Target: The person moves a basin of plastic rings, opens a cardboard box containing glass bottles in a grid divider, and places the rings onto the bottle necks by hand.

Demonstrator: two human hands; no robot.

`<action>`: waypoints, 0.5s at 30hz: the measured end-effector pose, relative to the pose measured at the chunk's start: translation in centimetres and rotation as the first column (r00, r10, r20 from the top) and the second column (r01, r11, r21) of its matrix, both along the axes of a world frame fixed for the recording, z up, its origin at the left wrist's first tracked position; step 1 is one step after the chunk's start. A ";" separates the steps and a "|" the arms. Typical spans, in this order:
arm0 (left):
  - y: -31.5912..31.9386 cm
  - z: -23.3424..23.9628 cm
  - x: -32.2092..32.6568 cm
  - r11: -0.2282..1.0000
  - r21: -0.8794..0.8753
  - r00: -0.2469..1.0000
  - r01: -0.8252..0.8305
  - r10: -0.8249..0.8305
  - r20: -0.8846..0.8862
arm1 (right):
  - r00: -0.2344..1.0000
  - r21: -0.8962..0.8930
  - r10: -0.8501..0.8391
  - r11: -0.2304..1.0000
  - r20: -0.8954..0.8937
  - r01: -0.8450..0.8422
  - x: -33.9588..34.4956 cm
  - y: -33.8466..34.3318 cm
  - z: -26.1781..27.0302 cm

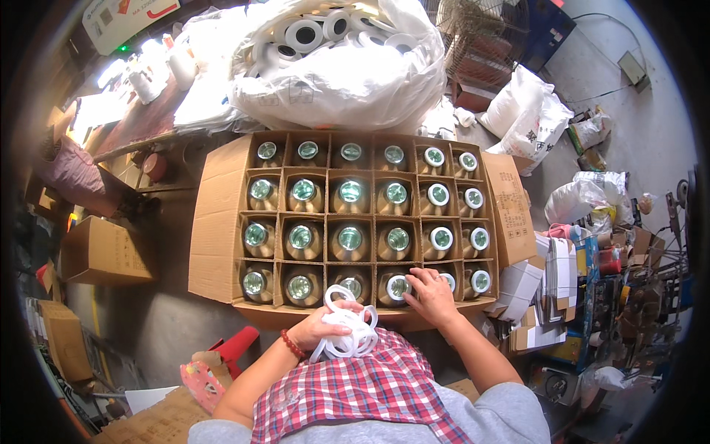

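An opened cardboard carton [218, 222] with cardboard dividers holds rows of bottle-like vessels with round mouths, one per compartment. White rings sit around the mouths in the two right columns and on the front vessel of the column beside them [397, 287]. My right hand [431, 296] has its fingertips at that front vessel's white ring, touching or very near it. Near the carton's front edge, my left hand [327, 327] grips a bunch of white plastic rings [355, 336]. Vessel mouths farther left, such as the front-left one [254, 283], show no white ring.
Behind the carton stands a large white plastic bag [344, 100] of round parts. A fan [480, 33] and white sacks [524, 116] are at back right. Folded cardboard [557, 277] lies right. At left are a closed box [108, 252] and another person [75, 172].
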State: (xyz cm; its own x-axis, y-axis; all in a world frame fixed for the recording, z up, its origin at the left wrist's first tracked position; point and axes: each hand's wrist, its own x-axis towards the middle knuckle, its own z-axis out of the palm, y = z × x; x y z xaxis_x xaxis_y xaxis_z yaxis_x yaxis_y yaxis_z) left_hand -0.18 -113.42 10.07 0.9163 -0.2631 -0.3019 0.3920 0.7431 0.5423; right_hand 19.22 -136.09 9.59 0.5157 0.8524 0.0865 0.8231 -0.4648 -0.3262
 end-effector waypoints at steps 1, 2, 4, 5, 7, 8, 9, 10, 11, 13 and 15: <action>0.1 0.1 0.0 1.000 0.006 1.000 0.001 -0.001 0.001 | 1.000 0.021 -0.007 1.000 -0.016 0.007 0.0 0.3 0.3; 0.1 0.0 0.0 1.000 0.014 1.000 0.008 -0.008 -0.002 | 0.999 0.042 -0.013 0.999 -0.031 0.015 0.0 0.6 0.4; 0.2 -0.2 0.1 0.999 0.030 1.000 0.030 -0.030 -0.004 | 0.999 0.019 0.030 0.999 0.011 -0.030 0.0 1.3 0.4; 0.2 -0.1 0.2 0.998 0.034 0.999 0.043 -0.043 -0.004 | 0.998 0.007 0.052 0.999 0.032 -0.052 0.0 1.5 0.3; 0.4 0.1 0.6 0.997 0.050 0.998 0.064 -0.064 0.001 | 0.997 -0.016 0.070 0.997 0.036 -0.070 0.0 2.1 0.4; 0.6 0.2 0.8 0.994 0.064 0.995 0.093 -0.095 0.018 | 0.998 0.003 0.057 0.998 0.028 -0.058 -0.1 2.3 0.7; 0.6 0.2 0.9 0.994 0.053 0.996 0.090 -0.091 0.018 | 0.999 0.017 0.047 0.999 0.019 -0.047 -0.2 2.5 1.3; 0.6 0.2 0.9 0.995 0.042 0.996 0.088 -0.088 0.019 | 0.998 0.073 0.064 0.995 -0.027 -0.062 -0.1 3.0 2.0; 0.6 0.3 1.0 0.996 0.031 0.996 0.085 -0.086 0.019 | 0.957 0.122 0.066 0.992 -0.282 -0.033 -0.2 3.7 2.8; 0.7 0.3 1.5 0.979 0.097 0.982 0.181 -0.185 0.029 | 0.696 0.181 0.077 0.981 -0.714 0.077 -0.5 5.3 4.5; 0.9 0.3 2.2 0.951 0.164 0.960 0.263 -0.275 0.055 | 0.329 0.204 0.156 0.972 -0.932 0.120 -0.6 7.1 4.4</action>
State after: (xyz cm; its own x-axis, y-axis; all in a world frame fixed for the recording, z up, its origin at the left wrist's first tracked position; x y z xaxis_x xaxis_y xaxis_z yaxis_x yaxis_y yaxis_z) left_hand 1.98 -112.52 10.34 0.8399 -0.4588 -0.2898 0.5187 0.5217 0.6773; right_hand 18.65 -129.02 14.03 0.3525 0.8929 -0.2801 -0.0906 -0.2654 -0.9599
